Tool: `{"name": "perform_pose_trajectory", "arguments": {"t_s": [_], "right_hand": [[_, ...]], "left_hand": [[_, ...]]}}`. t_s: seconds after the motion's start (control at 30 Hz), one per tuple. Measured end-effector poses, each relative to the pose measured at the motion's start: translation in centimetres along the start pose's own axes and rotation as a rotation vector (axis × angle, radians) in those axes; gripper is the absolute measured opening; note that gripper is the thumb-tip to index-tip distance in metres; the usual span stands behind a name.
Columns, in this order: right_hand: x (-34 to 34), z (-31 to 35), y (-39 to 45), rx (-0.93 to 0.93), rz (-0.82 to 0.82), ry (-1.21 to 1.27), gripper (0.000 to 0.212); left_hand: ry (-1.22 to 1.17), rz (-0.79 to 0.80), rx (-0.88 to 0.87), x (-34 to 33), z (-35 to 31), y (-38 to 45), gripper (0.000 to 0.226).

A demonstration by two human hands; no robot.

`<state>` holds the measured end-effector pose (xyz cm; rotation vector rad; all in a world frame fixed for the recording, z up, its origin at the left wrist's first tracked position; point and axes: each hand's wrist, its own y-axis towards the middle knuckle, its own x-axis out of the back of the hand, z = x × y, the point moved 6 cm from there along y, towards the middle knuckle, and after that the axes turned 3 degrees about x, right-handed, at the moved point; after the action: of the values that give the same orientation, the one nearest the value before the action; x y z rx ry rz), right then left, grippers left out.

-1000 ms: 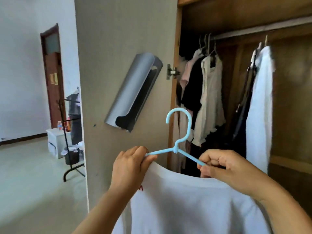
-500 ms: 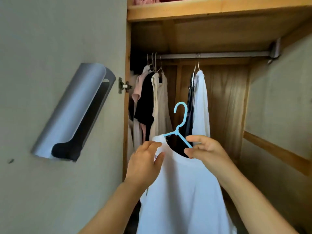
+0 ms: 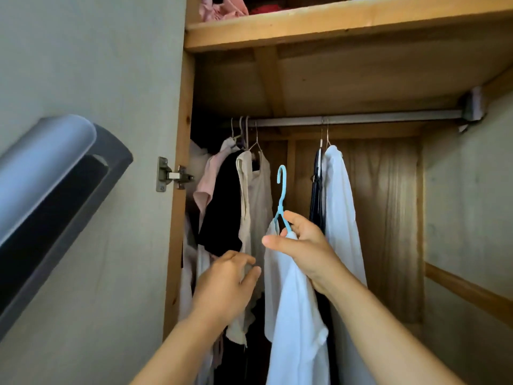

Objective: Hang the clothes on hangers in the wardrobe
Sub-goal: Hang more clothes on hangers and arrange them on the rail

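- Wardrobe open, its door swung to the left; a rail runs across under the shelf, with folded clothes piled on top.
- Already hung: a left bunch of pink, black and cream garments, and further right a dark item with a white shirt. A free stretch of rail sits between the two groups.
- In progress: white t-shirt is on the blue hanger, held up in that gap, hook well below the rail and not yet on it.
- Right hand grips the hanger's shoulder just under the hook, fingers curled round it.
- Left hand holds nothing, fingers loosely curled, near the cream garment; contact unclear.
- Left to do, by my read: lift, hook over the rail, let go. Can't see any further clothes waiting.
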<state>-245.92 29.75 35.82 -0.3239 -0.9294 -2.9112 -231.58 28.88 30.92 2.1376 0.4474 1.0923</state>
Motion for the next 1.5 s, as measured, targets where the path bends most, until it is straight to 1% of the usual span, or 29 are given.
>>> {"name": "perform_pose_trajectory", "arguments": {"t_s": [0.07, 0.17, 0.23, 0.3, 0.37, 0.4, 0.47, 0.57, 0.7, 0.73, 0.83, 0.87, 0.9, 0.97, 1.03, 1.17, 1.3, 1.4, 1.5], "right_hand": [[0.3, -1.2, 3.3, 0.018, 0.016, -0.025, 0.084], [0.8, -1.8, 7.5, 0.078, 0.013, -0.077, 0.081], [1.1, -1.8, 10.3, 0.134, 0.015, -0.121, 0.073], [1.2, -1.4, 13.0, 0.182, 0.006, -0.171, 0.058], [1.2, -1.1, 16.0, 0.230, -0.035, -0.234, 0.044], [1.0, -1.0, 17.7, 0.248, -0.060, -0.270, 0.043], [0.5, -0.8, 20.0, 0.267, -0.105, -0.323, 0.048], [-0.5, -0.7, 23.0, 0.281, -0.166, -0.343, 0.050], [-1.7, -0.6, 25.3, 0.295, -0.196, -0.341, 0.056], [-2.0, -0.6, 26.0, 0.292, -0.206, -0.333, 0.053], [-2.7, -0.3, 27.9, 0.297, -0.277, -0.275, 0.035], [-2.8, -0.1, 28.4, 0.299, -0.297, -0.257, 0.032], [-2.8, 0.3, 28.8, 0.303, -0.303, -0.243, 0.034], [-2.7, 0.8, 29.5, 0.295, -0.296, -0.232, 0.045], [-2.2, 1.3, 30.0, 0.305, -0.313, -0.242, 0.045], [-1.5, 2.0, 30.7, 0.322, -0.392, -0.306, 0.052], [-1.3, 2.0, 31.6, 0.316, -0.382, -0.316, 0.051], [-1.8, 1.8, 32.7, 0.293, -0.377, -0.312, 0.043], [-2.5, 1.6, 34.0, 0.293, -0.373, -0.319, 0.021]], "left_hand": [[-0.017, -0.030, -0.016, -0.6, 0.5, 3.1, 0.027], [-0.020, -0.088, -0.040, -0.7, 1.0, 7.1, 0.022], [-0.020, -0.132, -0.050, -0.6, 1.3, 9.3, 0.022], [-0.029, -0.154, -0.053, -0.5, 1.6, 11.1, 0.019], [-0.035, -0.178, -0.064, -0.4, 2.2, 13.0, 0.022], [-0.044, -0.197, -0.074, -0.3, 2.5, 14.0, 0.022], [-0.067, -0.227, -0.086, -0.1, 3.0, 15.7, 0.016], [-0.118, -0.303, -0.119, 0.5, 3.5, 18.1, 0.013], [-0.137, -0.357, -0.162, 0.7, 3.4, 20.7, 0.016], [-0.136, -0.364, -0.167, 0.6, 3.4, 21.3, 0.016], [-0.165, -0.395, -0.157, 0.7, 3.3, 23.0, 0.016], [-0.189, -0.402, -0.151, 0.7, 3.3, 23.4, 0.015], [-0.230, -0.409, -0.142, 0.7, 3.3, 23.8, 0.013], [-0.318, -0.445, -0.116, 1.0, 3.7, 24.5, 0.012], [-0.363, -0.520, -0.085, 1.5, 4.3, 25.0, 0.014], [-0.291, -0.702, -0.121, 2.6, 4.8, 25.5, 0.016], [-0.248, -0.746, -0.148, 2.7, 4.9, 26.4, 0.017], [-0.253, -0.775, -0.179, 2.5, 4.9, 26.7, 0.017], [-0.285, -0.792, -0.177, 2.5, 5.3, 26.7, 0.017]]}}
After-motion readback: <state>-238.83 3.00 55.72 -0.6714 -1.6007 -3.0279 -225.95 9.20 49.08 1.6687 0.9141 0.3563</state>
